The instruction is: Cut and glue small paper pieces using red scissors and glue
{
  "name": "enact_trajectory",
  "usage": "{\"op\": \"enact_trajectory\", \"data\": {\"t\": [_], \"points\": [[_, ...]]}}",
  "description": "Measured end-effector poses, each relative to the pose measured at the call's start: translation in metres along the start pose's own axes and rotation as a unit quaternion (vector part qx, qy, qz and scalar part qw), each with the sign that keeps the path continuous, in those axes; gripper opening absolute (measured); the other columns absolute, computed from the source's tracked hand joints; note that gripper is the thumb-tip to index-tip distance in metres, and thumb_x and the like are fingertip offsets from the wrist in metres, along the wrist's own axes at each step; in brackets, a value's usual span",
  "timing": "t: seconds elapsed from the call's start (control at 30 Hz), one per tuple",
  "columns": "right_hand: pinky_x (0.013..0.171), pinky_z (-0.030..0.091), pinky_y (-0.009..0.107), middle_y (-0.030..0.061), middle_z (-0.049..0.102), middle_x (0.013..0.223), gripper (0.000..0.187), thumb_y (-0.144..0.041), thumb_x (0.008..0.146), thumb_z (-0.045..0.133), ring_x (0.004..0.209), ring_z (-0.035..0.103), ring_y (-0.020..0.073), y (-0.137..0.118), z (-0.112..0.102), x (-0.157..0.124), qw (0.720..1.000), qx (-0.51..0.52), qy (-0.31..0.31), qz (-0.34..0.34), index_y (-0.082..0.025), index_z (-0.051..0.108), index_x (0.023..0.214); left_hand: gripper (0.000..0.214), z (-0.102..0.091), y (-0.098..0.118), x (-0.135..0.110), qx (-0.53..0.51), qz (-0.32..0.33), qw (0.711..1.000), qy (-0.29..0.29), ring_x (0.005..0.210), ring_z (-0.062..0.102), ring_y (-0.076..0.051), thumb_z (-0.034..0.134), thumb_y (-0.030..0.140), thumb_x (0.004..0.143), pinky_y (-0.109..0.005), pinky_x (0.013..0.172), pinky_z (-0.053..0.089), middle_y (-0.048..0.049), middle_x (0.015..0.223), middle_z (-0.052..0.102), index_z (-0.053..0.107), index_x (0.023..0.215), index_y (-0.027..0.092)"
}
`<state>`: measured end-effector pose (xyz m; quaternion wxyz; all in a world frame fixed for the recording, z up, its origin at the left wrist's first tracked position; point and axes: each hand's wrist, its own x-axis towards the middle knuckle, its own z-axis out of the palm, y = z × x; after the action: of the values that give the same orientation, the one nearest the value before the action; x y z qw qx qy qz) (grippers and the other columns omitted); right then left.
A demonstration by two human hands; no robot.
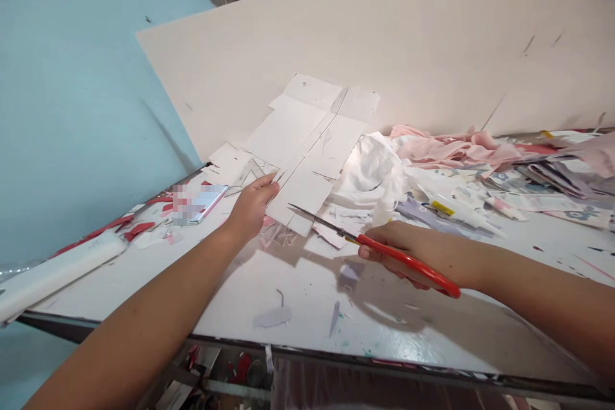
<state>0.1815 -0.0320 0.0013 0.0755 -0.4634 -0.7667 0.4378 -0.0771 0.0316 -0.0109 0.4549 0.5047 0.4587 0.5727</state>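
My left hand (252, 206) pinches the near left edge of a white cardboard sheet (293, 134), a flat box shape with creases and slots. The sheet is held up at a slant above the table. My right hand (398, 250) grips a pair of scissors with red handles (410, 261). The dark blades point left and reach the near end of the cardboard, one of them lying across its face. How far the blades are apart is hard to make out. A clear set square (250, 173) lies just behind my left hand.
White cloth (375, 166) and pink cloth strips (446, 148) are heaped at the back right, near a white tube with a yellow label (464, 214). A phone (199, 205) lies at left. Paper scraps (272, 318) dot the white table (230, 307). A large pale board (408, 38) stands behind.
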Motion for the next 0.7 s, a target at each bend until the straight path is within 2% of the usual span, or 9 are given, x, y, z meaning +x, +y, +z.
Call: {"op": "enact_trajectory", "data": {"t": [0.2, 0.37, 0.57, 0.7], "points": [[0.035, 0.027, 0.017, -0.0057, 0.037, 0.051, 0.02, -0.035, 0.08, 0.044, 0.039, 0.033, 0.0046, -0.005, 0.003, 0.002, 0.999, 0.043, 0.003, 0.032, -0.018, 0.047, 0.07, 0.043, -0.002, 0.0, 0.0, 0.007, 0.011, 1.0, -0.005, 0.062, 0.062, -0.015, 0.061, 0.026, 0.068, -0.03, 0.06, 0.052, -0.0019, 0.08, 0.067, 0.058, 0.11, 0.02], [0.037, 0.029, 0.017, -0.0061, 0.037, 0.053, 0.023, -0.04, 0.082, 0.042, 0.041, 0.033, 0.0049, 0.001, 0.001, 0.003, 0.995, 0.092, -0.027, 0.037, -0.019, 0.048, 0.076, 0.044, -0.002, -0.002, 0.001, 0.021, 0.011, 1.0, -0.01, 0.071, 0.063, -0.018, 0.058, 0.026, 0.07, -0.032, 0.063, 0.052, -0.0034, 0.083, 0.068, 0.056, 0.113, 0.02], [0.041, 0.032, 0.021, -0.0047, 0.038, 0.055, 0.028, -0.048, 0.08, 0.042, 0.044, 0.035, 0.0073, -0.005, -0.004, 0.001, 0.996, 0.068, -0.037, 0.048, -0.021, 0.049, 0.079, 0.049, -0.005, -0.001, 0.003, 0.038, 0.012, 0.999, -0.015, 0.086, 0.063, -0.02, 0.059, 0.029, 0.07, -0.034, 0.075, 0.05, -0.0059, 0.092, 0.067, 0.053, 0.117, 0.018], [0.048, 0.035, 0.023, -0.0014, 0.046, 0.066, 0.027, -0.047, 0.073, 0.052, 0.054, 0.041, 0.0103, -0.015, -0.005, -0.005, 0.999, -0.037, -0.01, 0.017, -0.02, 0.045, 0.074, 0.046, -0.006, 0.002, 0.003, 0.04, 0.021, 0.999, 0.004, 0.086, 0.062, -0.019, 0.061, 0.029, 0.068, -0.031, 0.081, 0.047, -0.0049, 0.09, 0.068, 0.056, 0.112, 0.017]]}}
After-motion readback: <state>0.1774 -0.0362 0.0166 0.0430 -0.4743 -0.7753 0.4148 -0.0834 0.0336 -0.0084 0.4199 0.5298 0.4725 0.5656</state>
